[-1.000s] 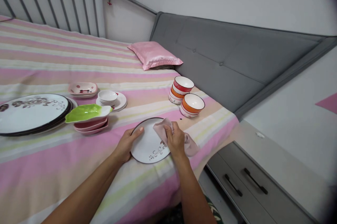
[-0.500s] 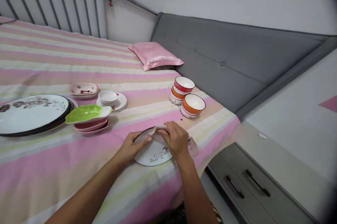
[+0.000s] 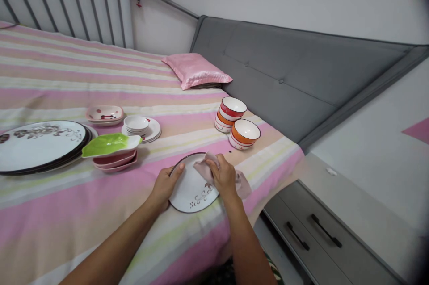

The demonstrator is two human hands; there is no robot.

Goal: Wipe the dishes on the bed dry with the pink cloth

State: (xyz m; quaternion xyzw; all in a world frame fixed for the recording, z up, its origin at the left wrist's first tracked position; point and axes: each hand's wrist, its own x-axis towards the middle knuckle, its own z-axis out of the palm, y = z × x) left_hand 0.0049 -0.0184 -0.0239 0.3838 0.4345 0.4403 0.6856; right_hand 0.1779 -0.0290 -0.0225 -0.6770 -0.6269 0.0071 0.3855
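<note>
A white plate (image 3: 187, 189) with a dark rim and a brown floral print is tilted towards me above the bed's near side. My left hand (image 3: 165, 186) grips its left edge, thumb on the front face and the other fingers hidden behind. A pale pink cloth (image 3: 205, 169) is bunched in my right hand (image 3: 224, 177), which presses it on the plate's upper right part. The cloth's loose end hangs out to the right of that hand.
On the striped bedspread (image 3: 110, 213) are large oval plates (image 3: 43, 146), a green leaf-shaped dish (image 3: 110, 144) on pink dishes (image 3: 115, 161), small white bowls (image 3: 136, 123) on plates, and stacked bowls (image 3: 246, 132). A grey drawer cabinet (image 3: 321, 240) stands right of the bed.
The plate has tipped so more of its face shows. My right hand and the cloth have shifted slightly off the top rim onto the face, and my left thumb has moved nearer the edge.
</note>
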